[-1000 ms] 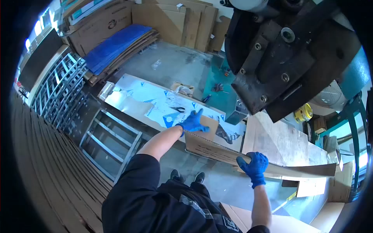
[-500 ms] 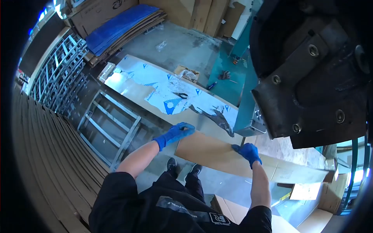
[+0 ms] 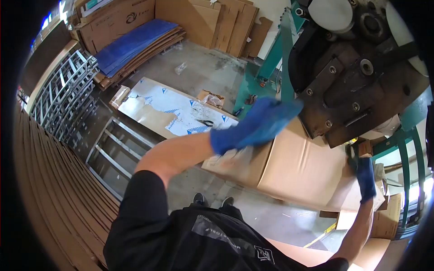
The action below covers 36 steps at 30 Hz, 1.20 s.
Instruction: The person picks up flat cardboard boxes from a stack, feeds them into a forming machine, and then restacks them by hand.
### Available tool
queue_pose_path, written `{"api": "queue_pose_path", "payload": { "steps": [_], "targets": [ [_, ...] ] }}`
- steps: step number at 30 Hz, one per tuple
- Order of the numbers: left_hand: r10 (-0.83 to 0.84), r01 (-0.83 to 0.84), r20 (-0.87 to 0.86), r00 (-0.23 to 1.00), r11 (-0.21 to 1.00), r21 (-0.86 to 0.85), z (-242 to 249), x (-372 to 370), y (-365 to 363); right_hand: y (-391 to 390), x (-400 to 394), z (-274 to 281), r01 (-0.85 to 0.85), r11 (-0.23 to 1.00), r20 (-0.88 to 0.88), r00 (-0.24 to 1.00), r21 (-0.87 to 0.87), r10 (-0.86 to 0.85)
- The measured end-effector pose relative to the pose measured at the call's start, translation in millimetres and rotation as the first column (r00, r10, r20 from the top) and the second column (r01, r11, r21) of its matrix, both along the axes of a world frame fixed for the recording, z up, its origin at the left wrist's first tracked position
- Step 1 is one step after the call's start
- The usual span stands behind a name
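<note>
A brown cardboard sheet (image 3: 298, 165) with a crease across it lies beneath the press-like machine head (image 3: 343, 95). My left hand (image 3: 257, 124), in a blue glove, is raised over its far left part. The fingers stretch toward the machine head, blurred by motion, with nothing visible in them. At the sheet's right end, my gloved right hand (image 3: 365, 177) lies against the cardboard, its fingers extended and partly in shadow.
A bench (image 3: 149, 106) with torn printed film and black-handled pliers (image 3: 206, 122) stands beyond my left arm. Metal frames (image 3: 68, 90) and a cardboard stack (image 3: 58, 180) stand at the left. A blue-topped stack (image 3: 131, 47) sits farther back, near a green machine base (image 3: 244, 83).
My left hand has moved right and up from the cardboard's left edge. My right hand has shifted right to its far end. More of the cardboard's creased face now shows.
</note>
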<state>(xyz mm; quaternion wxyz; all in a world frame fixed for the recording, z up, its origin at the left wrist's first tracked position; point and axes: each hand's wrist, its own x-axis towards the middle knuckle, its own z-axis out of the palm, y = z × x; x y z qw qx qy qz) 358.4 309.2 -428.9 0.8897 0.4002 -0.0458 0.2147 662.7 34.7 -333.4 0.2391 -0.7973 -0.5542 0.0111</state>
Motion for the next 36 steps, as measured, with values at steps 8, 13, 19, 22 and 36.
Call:
{"api": "queue_pose_path", "payload": {
  "steps": [8,13,19,22,36],
  "targets": [
    [0.428,-0.328,-0.248,0.869,0.874,0.36,-142,8,17,11,73,-23,-0.046,0.995,0.321,0.947,0.094,0.013],
    [0.579,-0.563,0.241,0.779,0.477,0.675,-133,46,17,38,177,-44,0.003,0.997,0.536,0.843,-0.081,0.041],
    [0.484,-0.374,-0.106,0.869,0.781,0.501,-122,71,40,46,186,-44,-0.003,0.995,0.538,0.841,-0.095,0.054],
    [0.502,-0.395,-0.109,0.858,0.78,0.486,-144,63,29,22,175,-40,-0.07,0.99,0.436,0.892,-0.124,0.118],
    [0.373,-0.364,-0.234,0.898,0.928,0.082,-170,-24,-3,41,7,11,0.059,0.998,-0.029,0.998,-0.022,-0.059]
  ]
}}
